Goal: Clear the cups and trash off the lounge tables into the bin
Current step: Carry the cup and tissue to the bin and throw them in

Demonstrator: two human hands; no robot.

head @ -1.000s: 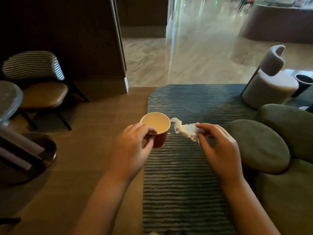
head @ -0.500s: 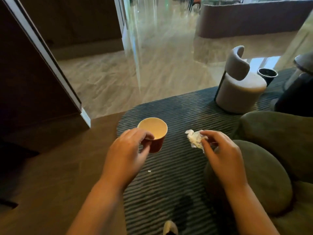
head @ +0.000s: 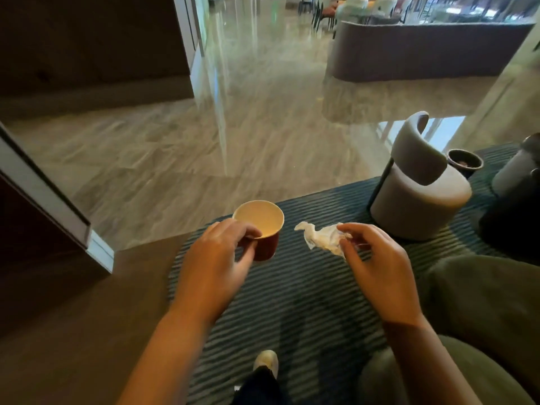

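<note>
Where the room opens ahead, a polished beige stone floor (head: 233,141) fills the far half of the view, with a long dark curved counter (head: 423,54) at far right. Brown wood flooring (head: 73,317) runs along the near left. A dark blue-grey striped rug (head: 306,302) covers the near centre, and the person stands on it. Rounded olive-green sofa cushions (head: 482,302) occupy the near right. A pale grey cylindrical upholstered stool with a curved back (head: 420,200) stands on the rug at right.

Just behind that stool, far right, sits a small dark round open-topped container (head: 464,163). This is judged the likely bin, though it cannot be confirmed. It lies ahead and to the right of both loads, with the stool between.

The left hand (head: 216,258) holds a red paper cup with a cream inside (head: 260,220) in the air over the rug's far edge. Its fingers are curled over the near rim and its thumb is on the wall. The cup's long axis is close to upright, mouth up.

The right hand (head: 377,267) pinches a crumpled white paper napkin (head: 321,238) between thumb and fingertips. The napkin trails left towards the cup without touching it. The right hand is the nearer to the container, so the napkin is judged likely to go in first. The cup has the longer path round the stool.
</note>
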